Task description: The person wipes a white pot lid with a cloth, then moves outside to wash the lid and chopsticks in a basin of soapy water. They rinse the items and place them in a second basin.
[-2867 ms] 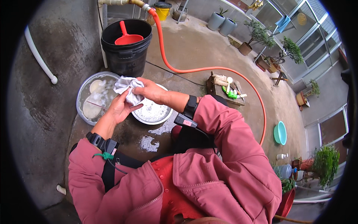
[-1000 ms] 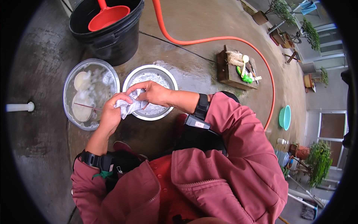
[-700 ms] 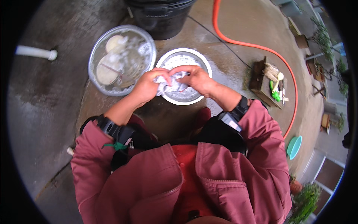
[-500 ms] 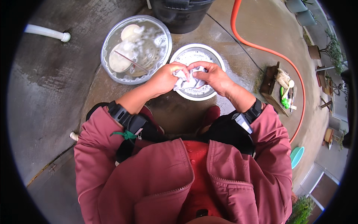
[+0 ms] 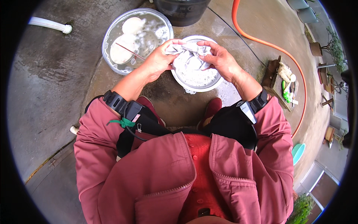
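Observation:
A wet, crumpled white cloth (image 5: pixel 190 58) is stretched between my two hands above a white-rimmed basin (image 5: pixel 203 89) of suds. My left hand (image 5: pixel 160 59) grips its left side, fingers curled round the fabric. On the other side my right hand (image 5: pixel 222 61) pinches it between thumb and fingers. To the left stands a larger, clear round tub (image 5: pixel 108 39) of soapy water. In that tub float rounded white pieces (image 5: pixel 125 46) that I cannot name, and a thin reddish-brown stick (image 5: pixel 128 50) lies across it.
A black bucket (image 5: pixel 182 13) stands behind the basins. An orange hose (image 5: pixel 274 44) curves down the right side, past a wooden block (image 5: pixel 278 84) bearing a green-handled brush (image 5: pixel 286 96) and fibre. A turquoise bowl (image 5: pixel 298 153) lies farther right; a white pipe (image 5: pixel 50 24) juts in at left.
Both hands have risen away from me with the cloth, which was bunched small and is now spread wider between them. The view has shifted slightly.

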Action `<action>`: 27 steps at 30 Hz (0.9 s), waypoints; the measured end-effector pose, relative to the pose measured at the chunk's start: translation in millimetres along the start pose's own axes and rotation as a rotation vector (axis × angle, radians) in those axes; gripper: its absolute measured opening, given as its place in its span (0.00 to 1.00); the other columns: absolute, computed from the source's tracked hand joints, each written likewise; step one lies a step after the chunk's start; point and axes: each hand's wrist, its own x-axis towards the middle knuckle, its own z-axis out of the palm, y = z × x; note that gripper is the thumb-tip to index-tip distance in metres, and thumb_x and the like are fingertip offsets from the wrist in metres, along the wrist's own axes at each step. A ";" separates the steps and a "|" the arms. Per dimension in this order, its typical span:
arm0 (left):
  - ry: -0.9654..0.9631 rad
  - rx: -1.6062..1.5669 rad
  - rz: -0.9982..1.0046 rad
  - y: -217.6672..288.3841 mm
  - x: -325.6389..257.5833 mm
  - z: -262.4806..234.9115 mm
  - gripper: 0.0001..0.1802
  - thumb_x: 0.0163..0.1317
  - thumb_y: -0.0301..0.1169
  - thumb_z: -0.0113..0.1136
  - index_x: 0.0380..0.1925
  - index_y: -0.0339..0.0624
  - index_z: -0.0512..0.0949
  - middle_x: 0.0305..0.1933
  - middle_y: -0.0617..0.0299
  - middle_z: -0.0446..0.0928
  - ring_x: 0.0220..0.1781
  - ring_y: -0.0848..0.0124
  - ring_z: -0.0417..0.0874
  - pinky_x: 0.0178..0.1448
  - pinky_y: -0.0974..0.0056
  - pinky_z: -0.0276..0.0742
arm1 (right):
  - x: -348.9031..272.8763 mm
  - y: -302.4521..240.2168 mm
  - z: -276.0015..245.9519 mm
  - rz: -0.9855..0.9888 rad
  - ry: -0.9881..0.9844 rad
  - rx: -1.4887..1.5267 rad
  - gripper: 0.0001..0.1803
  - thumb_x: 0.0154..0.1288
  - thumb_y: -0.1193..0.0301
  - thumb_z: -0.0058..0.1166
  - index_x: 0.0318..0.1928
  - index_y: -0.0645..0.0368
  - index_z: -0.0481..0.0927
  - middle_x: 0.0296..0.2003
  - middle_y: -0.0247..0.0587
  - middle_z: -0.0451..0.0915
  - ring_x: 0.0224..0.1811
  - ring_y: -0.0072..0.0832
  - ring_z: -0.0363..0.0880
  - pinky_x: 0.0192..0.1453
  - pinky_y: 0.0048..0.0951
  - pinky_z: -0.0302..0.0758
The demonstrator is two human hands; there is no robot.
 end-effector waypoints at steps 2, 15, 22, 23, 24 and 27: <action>0.009 -0.020 -0.019 1.6 -2.1 -0.5 0.16 0.73 0.28 0.50 0.59 0.47 0.71 0.54 0.63 0.77 0.54 0.73 0.80 0.55 0.62 0.82 | -0.8 -1.4 0.0 0.012 -0.012 -0.002 0.21 0.66 0.74 0.57 0.60 0.56 0.74 0.44 0.36 0.78 0.43 0.24 0.79 0.41 0.27 0.84; 0.118 -0.047 0.156 19.7 -4.9 -27.4 0.19 0.73 0.27 0.48 0.62 0.41 0.71 0.60 0.55 0.76 0.59 0.60 0.80 0.64 0.60 0.76 | 22.5 5.3 -56.2 -0.032 0.213 -0.286 0.15 0.67 0.65 0.60 0.52 0.55 0.78 0.39 0.33 0.82 0.38 0.20 0.81 0.37 0.24 0.81; 0.165 -0.034 0.225 32.6 -20.3 -45.7 0.16 0.72 0.27 0.48 0.58 0.42 0.75 0.55 0.59 0.80 0.55 0.70 0.82 0.61 0.67 0.76 | 70.1 67.4 -94.2 0.157 0.214 -0.655 0.26 0.60 0.70 0.62 0.59 0.56 0.73 0.41 0.43 0.83 0.40 0.30 0.83 0.37 0.29 0.83; 0.155 -0.035 0.225 32.7 -23.0 -46.6 0.16 0.72 0.27 0.48 0.58 0.42 0.76 0.55 0.59 0.80 0.55 0.71 0.82 0.61 0.67 0.76 | 77.2 77.4 -98.5 0.203 0.172 -0.688 0.32 0.57 0.72 0.63 0.64 0.54 0.70 0.42 0.45 0.83 0.40 0.29 0.83 0.35 0.30 0.84; 0.155 -0.034 0.227 32.8 -24.6 -47.2 0.16 0.72 0.27 0.49 0.57 0.42 0.76 0.55 0.59 0.80 0.55 0.71 0.81 0.61 0.67 0.76 | 83.5 87.6 -103.2 0.233 0.105 -0.772 0.33 0.56 0.72 0.61 0.65 0.51 0.69 0.45 0.50 0.83 0.43 0.37 0.84 0.43 0.34 0.84; 0.151 0.000 0.194 32.2 -28.8 -49.4 0.16 0.72 0.28 0.50 0.57 0.42 0.76 0.54 0.60 0.79 0.55 0.72 0.81 0.61 0.67 0.76 | 93.5 126.2 -108.6 0.068 0.170 -1.190 0.32 0.54 0.72 0.58 0.63 0.52 0.71 0.49 0.55 0.80 0.53 0.46 0.80 0.59 0.39 0.76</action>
